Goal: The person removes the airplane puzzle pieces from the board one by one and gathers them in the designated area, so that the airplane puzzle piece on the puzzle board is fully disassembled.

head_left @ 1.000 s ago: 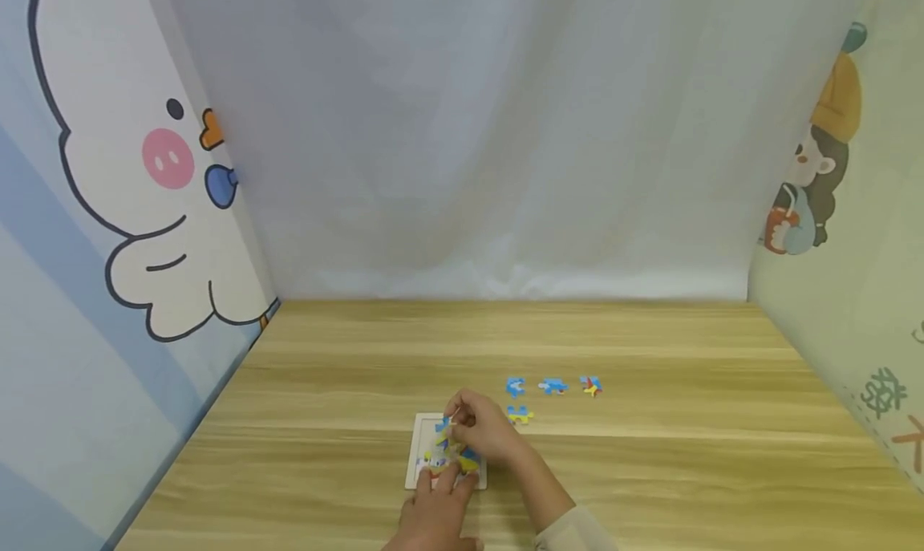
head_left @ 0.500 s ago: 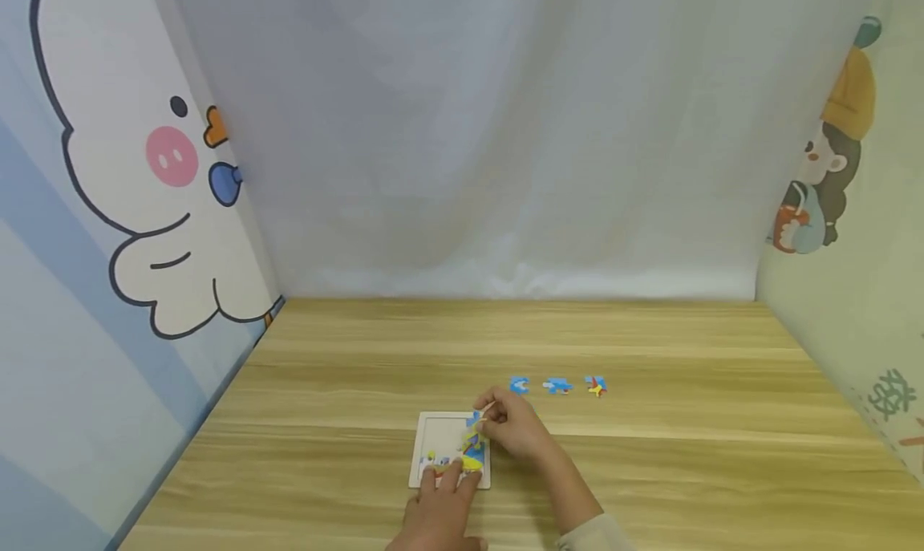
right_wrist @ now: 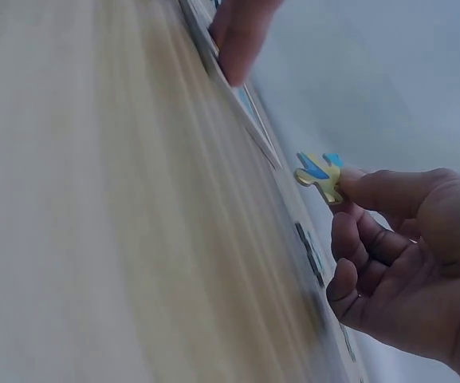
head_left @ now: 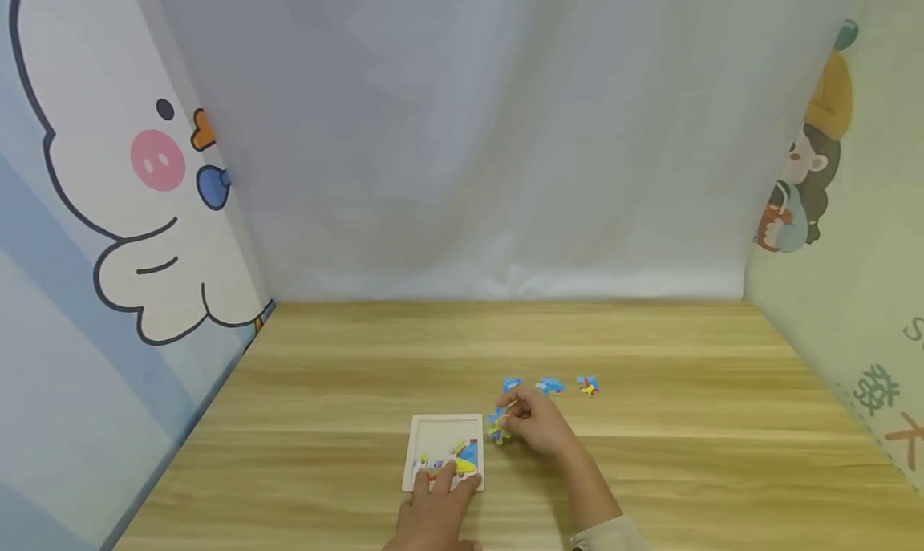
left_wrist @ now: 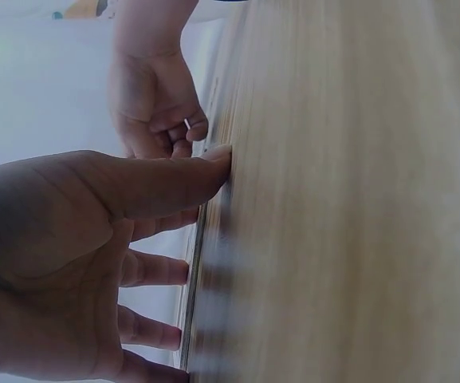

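A small blue and yellow jigsaw piece is pinched between the thumb and fingers of my right hand, just right of the puzzle tray. Its top part shows in the head view as well. My left hand rests its outstretched fingers on the tray's near edge. Fitted pieces with yellow and blue print fill part of the tray's lower area; the fingers hide some of them. Bare board shows in the upper part of the tray.
Behind my right hand, loose pieces lie in a row: a blue one, a blue and white one and a red, yellow and blue one. Another loose piece lies below the right hand. A grey curtain hangs behind the table.
My right hand has carried the pinched jigsaw piece from above the tray rightward, off its right edge. My left hand has stayed on the tray's near edge.
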The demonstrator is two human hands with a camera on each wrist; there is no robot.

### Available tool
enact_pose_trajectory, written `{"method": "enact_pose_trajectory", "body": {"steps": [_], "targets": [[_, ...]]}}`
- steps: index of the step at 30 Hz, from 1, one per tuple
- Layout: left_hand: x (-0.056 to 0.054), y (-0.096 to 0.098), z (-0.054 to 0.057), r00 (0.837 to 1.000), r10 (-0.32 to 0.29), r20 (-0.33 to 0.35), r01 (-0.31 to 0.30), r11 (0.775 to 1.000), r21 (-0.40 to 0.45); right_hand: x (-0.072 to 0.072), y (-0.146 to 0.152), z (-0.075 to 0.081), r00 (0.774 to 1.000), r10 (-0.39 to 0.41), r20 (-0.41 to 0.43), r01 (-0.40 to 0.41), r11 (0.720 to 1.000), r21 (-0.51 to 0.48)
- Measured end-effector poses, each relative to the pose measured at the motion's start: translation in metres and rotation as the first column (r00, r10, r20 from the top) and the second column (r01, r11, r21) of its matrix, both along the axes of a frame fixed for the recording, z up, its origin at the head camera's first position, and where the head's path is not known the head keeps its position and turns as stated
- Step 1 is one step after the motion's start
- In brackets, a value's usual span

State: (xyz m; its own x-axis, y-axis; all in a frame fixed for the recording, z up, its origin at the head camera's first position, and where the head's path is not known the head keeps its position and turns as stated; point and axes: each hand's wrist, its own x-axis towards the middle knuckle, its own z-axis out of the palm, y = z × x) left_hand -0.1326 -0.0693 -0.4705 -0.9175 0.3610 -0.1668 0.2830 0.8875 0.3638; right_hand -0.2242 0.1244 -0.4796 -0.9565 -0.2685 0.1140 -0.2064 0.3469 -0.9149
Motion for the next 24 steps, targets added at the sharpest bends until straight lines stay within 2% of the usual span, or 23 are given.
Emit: {"method": "enact_pose_trajectory", "body": {"steps": [11, 16, 24], "targets": [[-0.002, -0.002, 0.001, 1.000, -0.016, -0.019, 0.016, 1.000, -0.015, -0.003, 0.031, 0.007, 0.990, -0.073, 0.120, 0.081, 0.995, -0.064], [-0.001, -0.003, 0.000, 0.999, -0.025, -0.024, 0.024, 0.999, -0.021, -0.004, 0.041, 0.006, 0.991, -0.094, 0.100, 0.098, 0.994, -0.041], [0.000, -0.005, 0.000, 0.999, -0.020, -0.027, 0.020, 1.000, -0.016, -0.008, 0.052, 0.001, 0.979, -0.182, 0.094, 0.180, 0.983, 0.028]]}}
